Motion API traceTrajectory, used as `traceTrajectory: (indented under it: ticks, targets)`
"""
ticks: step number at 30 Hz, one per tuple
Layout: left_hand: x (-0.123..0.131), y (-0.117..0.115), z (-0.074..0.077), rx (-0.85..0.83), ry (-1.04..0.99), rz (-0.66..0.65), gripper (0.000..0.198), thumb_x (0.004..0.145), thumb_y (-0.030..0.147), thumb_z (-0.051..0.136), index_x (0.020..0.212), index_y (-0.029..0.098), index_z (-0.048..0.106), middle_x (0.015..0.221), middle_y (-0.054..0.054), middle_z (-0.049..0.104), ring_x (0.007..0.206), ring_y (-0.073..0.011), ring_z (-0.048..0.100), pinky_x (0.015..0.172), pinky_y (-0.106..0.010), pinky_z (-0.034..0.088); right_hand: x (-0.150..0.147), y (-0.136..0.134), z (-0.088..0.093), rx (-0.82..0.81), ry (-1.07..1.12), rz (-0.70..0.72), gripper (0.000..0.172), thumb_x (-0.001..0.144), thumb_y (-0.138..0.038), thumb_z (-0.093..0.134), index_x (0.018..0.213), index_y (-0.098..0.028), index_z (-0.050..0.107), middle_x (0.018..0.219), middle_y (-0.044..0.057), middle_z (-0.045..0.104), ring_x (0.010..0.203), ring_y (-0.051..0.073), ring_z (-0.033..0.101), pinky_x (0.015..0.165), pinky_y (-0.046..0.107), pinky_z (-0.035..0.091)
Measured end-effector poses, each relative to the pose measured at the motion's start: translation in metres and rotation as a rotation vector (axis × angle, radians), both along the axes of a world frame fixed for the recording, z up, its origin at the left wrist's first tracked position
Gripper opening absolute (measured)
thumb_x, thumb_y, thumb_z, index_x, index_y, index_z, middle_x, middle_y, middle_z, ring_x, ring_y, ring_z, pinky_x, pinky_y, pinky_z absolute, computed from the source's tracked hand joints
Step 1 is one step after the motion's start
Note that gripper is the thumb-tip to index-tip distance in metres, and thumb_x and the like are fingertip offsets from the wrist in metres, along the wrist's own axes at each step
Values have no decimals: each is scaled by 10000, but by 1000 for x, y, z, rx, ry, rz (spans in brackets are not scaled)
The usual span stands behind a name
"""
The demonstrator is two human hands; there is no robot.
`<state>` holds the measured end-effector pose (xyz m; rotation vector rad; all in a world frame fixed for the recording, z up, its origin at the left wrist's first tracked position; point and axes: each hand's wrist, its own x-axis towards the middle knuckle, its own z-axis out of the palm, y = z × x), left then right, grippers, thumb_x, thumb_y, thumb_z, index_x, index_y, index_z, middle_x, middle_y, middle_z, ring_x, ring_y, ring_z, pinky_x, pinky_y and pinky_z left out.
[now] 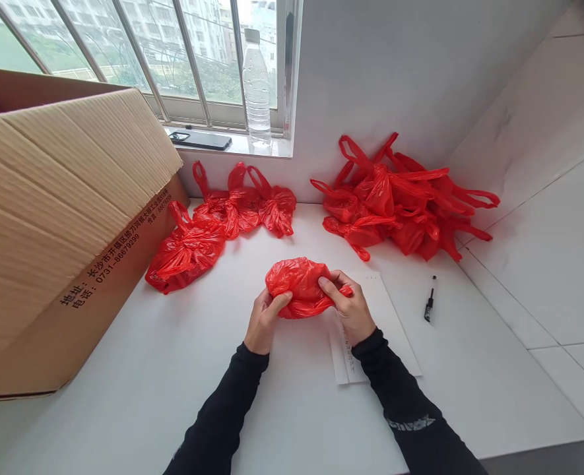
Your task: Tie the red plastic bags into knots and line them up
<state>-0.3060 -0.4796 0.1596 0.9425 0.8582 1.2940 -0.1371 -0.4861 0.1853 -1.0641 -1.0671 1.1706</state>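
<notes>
Between my two hands is a red plastic bag (301, 280), bunched up around contents I cannot see. My left hand (266, 316) grips its left side, thumb on top. My right hand (350, 307) closes on the right end, where a twisted bit of the bag sticks out past the fingers. Under my right hand and forearm lies white paper (388, 323) with a handwritten column along its left part. Farther right a black pen (429, 307) rests uncapped, its small cap (434, 278) just beyond the tip.
A large open cardboard box (74, 218) stands at left. Beside it sit several knotted red bags (187, 254). A heap of red bags (395, 204) lies against the wall at back right. On the windowsill are a clear bottle (257, 92) and a phone (202, 140).
</notes>
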Motion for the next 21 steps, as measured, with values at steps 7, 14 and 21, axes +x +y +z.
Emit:
traceTrajectory:
  ticks: [7,14,21]
  targets:
    - [4,0,2,-52,-33,81,383,789,416,774,1043,132,734,1000,-98,769,986,-282,697,923,-393,522,-1,-1,0,9,9,45,203,870,-419,702,835,-220,687,780,-17,638,745,155,588,727,272,473]
    - [3,0,-2,-22,-45,118,382,817,434,747,1056,137,756,963,-84,782,950,-282,715,865,-380,549,-1,0,-1,-63,81,42,230,830,-445,735,837,-221,686,795,-15,647,735,157,600,709,270,479]
    - [4,0,1,-36,-60,130,383,786,445,770,1018,140,771,959,-88,785,937,-292,723,866,-399,558,-1,-1,0,-74,89,52,231,832,-448,731,838,-222,685,805,-13,645,740,157,601,707,270,482]
